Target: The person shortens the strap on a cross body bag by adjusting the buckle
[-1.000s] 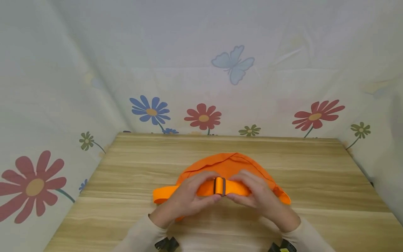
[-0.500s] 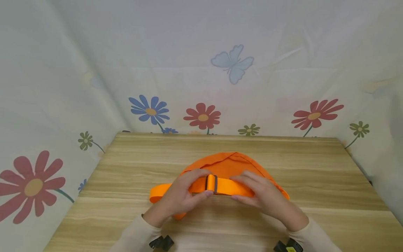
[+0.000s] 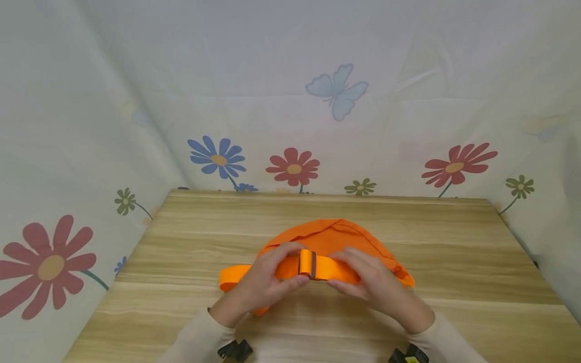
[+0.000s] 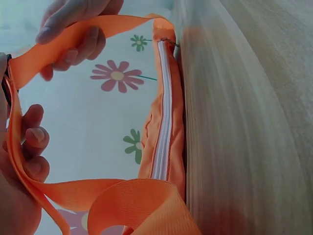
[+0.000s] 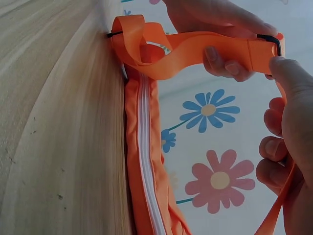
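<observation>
An orange waist bag (image 3: 333,237) lies on the table, its white zipper (image 4: 166,98) drawn closed along the part that shows in the left wrist view. Above its near side both hands hold up the orange webbing strap (image 3: 333,268). My left hand (image 3: 265,280) pinches the strap beside the dark strap slider (image 3: 313,264), thumb below and fingers above. A short way to the right, my right hand (image 3: 374,282) grips the same strap between thumb and fingers. A loose strap loop (image 3: 233,276) sticks out to the left, partly behind the left hand.
The wood-grain table (image 3: 181,242) reaches back to a pale curtain (image 3: 254,101) printed with flowers and a butterfly. Curtain panels also stand along the left and right sides. Dark wrist cameras (image 3: 236,350) sit at both sleeves.
The slider and left hand have moved slightly left since one second ago. My right hand slid right along the strap, then came back toward the slider. The bag has stayed in place.
</observation>
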Tool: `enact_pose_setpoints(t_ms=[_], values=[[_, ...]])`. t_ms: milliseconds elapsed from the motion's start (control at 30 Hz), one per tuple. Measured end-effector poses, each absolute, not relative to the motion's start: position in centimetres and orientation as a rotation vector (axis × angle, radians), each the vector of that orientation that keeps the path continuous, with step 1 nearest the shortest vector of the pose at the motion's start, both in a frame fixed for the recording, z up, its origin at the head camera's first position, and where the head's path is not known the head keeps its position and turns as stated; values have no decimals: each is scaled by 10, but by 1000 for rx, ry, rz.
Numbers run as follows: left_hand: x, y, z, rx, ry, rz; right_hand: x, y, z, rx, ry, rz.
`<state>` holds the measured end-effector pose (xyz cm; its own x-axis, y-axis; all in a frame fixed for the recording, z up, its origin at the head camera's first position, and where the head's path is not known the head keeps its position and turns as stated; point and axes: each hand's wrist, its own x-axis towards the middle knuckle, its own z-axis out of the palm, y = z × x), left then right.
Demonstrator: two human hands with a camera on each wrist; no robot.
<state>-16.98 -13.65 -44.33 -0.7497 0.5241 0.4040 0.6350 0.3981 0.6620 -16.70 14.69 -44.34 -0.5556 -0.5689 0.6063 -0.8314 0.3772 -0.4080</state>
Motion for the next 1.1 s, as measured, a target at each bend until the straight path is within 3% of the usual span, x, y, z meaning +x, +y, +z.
enact_pose_setpoints(t_ms=[1100], values=[[-177, -131, -435, -1288, -2452, -1036, -172, 134, -444, 1289, -2087, 997]])
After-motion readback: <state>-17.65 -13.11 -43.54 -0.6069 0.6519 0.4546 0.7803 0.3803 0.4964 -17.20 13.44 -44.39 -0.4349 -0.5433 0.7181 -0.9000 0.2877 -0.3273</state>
